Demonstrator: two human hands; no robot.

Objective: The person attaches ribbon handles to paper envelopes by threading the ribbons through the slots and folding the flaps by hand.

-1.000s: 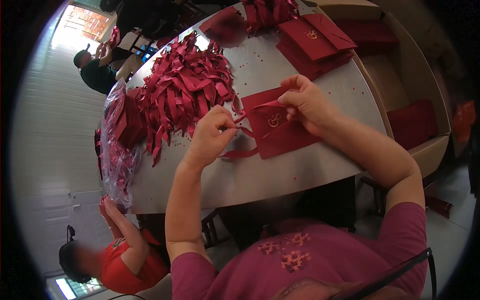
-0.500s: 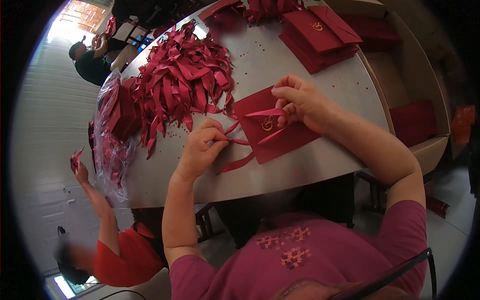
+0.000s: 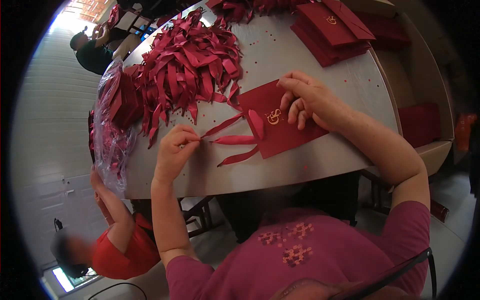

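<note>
Over the bag [image 3: 278,134], right hand [image 3: 313,101]; left hand [image 3: 174,152] pinches ribbon [image 3: 223,126].

Grey table [image 3: 215,180]: red bag [image 3: 280,135] lay partly under right hand [image 3: 315,102]; ribbon pile [image 3: 192,65] sat beyond left hand [image 3: 175,150]; bag stack [image 3: 332,42] sat beyond right hand; small dots [image 3: 256,62] were scattered beyond both.

Overexposed daylight is admitted through the opening [image 3: 72,21] at upper left. A soft shadow is cast on the metal tabletop [image 3: 272,57] beside the left hand [image 3: 175,150]. Wide-angle bowing is noted; corners are blacked out.
</note>
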